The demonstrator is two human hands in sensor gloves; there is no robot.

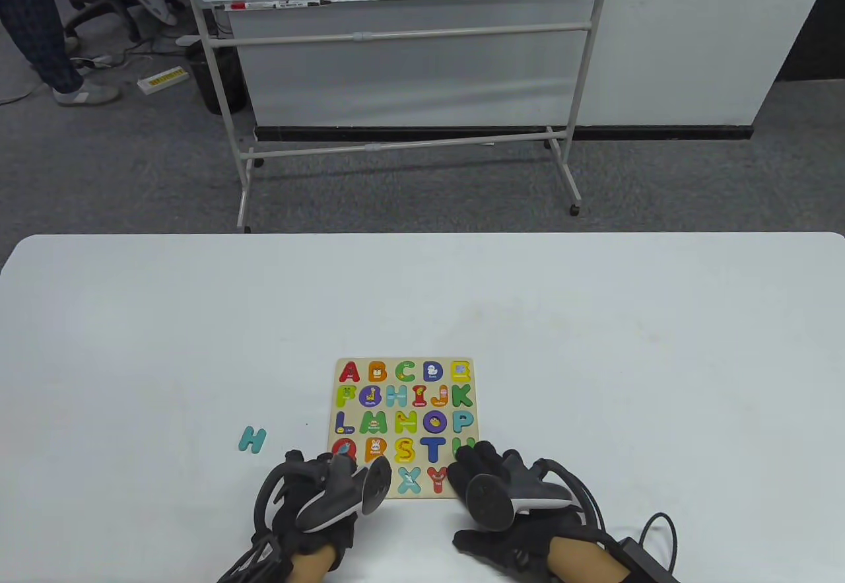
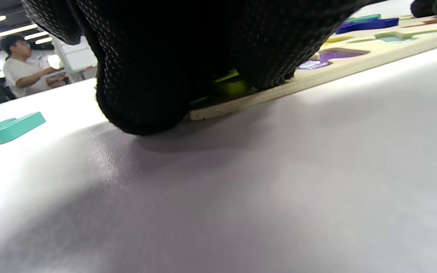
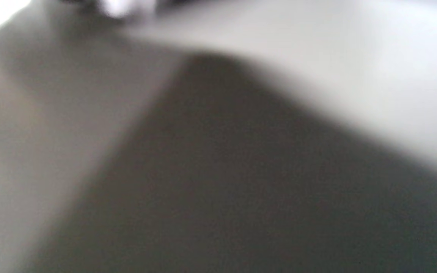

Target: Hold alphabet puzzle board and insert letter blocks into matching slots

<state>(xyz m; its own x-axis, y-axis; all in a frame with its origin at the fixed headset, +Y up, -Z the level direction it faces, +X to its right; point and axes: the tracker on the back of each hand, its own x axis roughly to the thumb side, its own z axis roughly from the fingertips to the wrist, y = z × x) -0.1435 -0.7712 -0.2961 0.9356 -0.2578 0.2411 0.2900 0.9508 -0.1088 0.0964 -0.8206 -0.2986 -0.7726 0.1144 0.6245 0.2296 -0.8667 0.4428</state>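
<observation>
The wooden alphabet puzzle board [image 1: 403, 362] lies flat on the white table, with many coloured letters in it. Some slots show small pictures. My left hand [image 1: 343, 463] lies over the board's near left corner. In the left wrist view its gloved fingers [image 2: 146, 76] press on that corner of the board [image 2: 317, 74] and cover a green piece [image 2: 228, 86]. My right hand [image 1: 472, 464] rests with its fingers on the near right corner, the thumb spread on the table. A loose teal H block [image 1: 252, 439] lies on the table left of the board and also shows in the left wrist view [image 2: 10, 127].
A black cable [image 1: 650, 530] runs from the right glove at the table's near right. A whiteboard stand [image 1: 409, 147] is on the floor beyond the far edge. The right wrist view is a blur of the table top.
</observation>
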